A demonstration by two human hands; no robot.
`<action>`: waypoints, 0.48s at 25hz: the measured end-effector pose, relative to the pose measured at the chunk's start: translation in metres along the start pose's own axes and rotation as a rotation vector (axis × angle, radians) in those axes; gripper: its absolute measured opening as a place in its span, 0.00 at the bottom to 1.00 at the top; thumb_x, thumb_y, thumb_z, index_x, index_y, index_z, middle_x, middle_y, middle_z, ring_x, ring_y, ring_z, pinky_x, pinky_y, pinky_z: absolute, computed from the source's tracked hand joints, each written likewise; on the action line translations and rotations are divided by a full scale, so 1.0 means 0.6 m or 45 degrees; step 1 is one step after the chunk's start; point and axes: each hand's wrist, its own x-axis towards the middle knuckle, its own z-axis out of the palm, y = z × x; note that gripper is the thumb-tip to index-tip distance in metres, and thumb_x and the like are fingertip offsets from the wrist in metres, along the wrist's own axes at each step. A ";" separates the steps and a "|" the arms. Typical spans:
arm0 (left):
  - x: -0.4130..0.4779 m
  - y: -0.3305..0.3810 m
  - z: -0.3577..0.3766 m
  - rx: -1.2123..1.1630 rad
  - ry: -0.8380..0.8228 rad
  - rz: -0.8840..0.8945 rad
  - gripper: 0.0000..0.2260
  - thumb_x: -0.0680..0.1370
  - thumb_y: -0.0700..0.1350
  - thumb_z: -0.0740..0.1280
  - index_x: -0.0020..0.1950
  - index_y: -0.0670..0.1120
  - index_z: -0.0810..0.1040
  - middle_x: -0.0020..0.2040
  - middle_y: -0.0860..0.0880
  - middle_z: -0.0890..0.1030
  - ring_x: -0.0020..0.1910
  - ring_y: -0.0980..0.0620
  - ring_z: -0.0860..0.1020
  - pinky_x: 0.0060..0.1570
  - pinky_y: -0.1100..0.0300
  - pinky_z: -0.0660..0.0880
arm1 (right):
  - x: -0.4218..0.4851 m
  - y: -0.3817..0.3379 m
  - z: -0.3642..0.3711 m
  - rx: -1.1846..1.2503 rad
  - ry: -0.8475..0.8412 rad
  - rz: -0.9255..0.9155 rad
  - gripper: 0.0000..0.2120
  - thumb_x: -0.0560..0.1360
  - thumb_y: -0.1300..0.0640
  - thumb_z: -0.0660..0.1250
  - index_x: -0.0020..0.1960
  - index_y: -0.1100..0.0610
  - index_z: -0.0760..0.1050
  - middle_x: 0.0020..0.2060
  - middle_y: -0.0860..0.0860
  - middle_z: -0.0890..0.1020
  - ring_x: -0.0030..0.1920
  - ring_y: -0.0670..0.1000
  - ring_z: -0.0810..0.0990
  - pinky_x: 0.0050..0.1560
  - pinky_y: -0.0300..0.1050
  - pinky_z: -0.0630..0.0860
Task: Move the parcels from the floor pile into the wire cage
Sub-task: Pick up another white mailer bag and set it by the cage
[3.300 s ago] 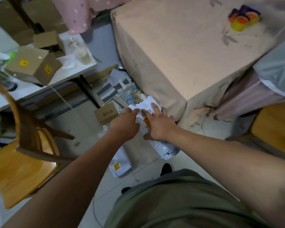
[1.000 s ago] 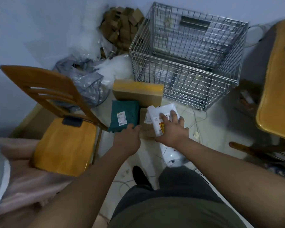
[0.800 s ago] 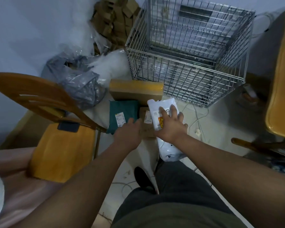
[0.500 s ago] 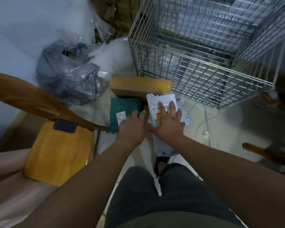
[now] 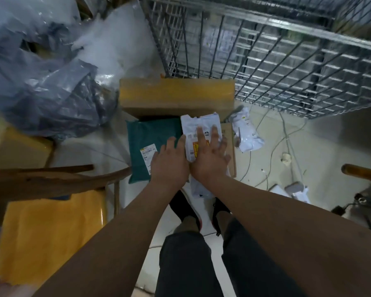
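Observation:
I hold a white poly parcel [image 5: 201, 123] with an orange label in the air, low over the floor. My right hand [image 5: 210, 159] grips it, fingers spread across its top face, and its lower end hangs below my wrist. My left hand [image 5: 169, 166] lies next to it with fingertips touching the parcel's left edge. The wire cage [image 5: 276, 61] stands just ahead to the upper right, open at the top, with pale parcels showing through its bars. On the floor under my hands lie a green mailer [image 5: 150, 133] and a small white mailer [image 5: 246, 133].
A cardboard box with yellow tape [image 5: 176, 95] sits against the cage's front corner. Grey plastic bags [image 5: 51, 93] are heaped on the left. A wooden chair [image 5: 47, 228] stands close at lower left. Cables [image 5: 287, 133] trail over the floor at right.
I turned from the pile by the bed, carried the white parcel to the cage and leaned in closer. My left hand has come up against the parcel's left edge.

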 end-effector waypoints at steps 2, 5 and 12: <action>0.043 -0.029 0.053 0.001 -0.008 -0.020 0.28 0.80 0.49 0.61 0.80 0.49 0.59 0.74 0.43 0.66 0.65 0.41 0.73 0.57 0.46 0.73 | 0.048 0.000 0.059 0.011 0.011 0.033 0.49 0.74 0.36 0.67 0.82 0.42 0.38 0.81 0.52 0.38 0.80 0.67 0.42 0.69 0.71 0.61; 0.103 -0.061 0.131 0.037 -0.028 -0.019 0.29 0.80 0.50 0.62 0.80 0.49 0.58 0.76 0.43 0.65 0.67 0.41 0.71 0.60 0.45 0.72 | 0.117 0.016 0.142 0.025 0.036 0.084 0.51 0.72 0.35 0.69 0.82 0.41 0.39 0.82 0.52 0.38 0.80 0.67 0.43 0.68 0.71 0.63; 0.195 -0.117 0.296 0.028 0.027 0.021 0.30 0.78 0.45 0.64 0.80 0.48 0.61 0.77 0.42 0.64 0.66 0.40 0.72 0.59 0.46 0.72 | 0.254 0.095 0.325 -0.047 -0.037 0.135 0.53 0.72 0.38 0.72 0.82 0.42 0.38 0.81 0.51 0.35 0.80 0.67 0.42 0.68 0.73 0.64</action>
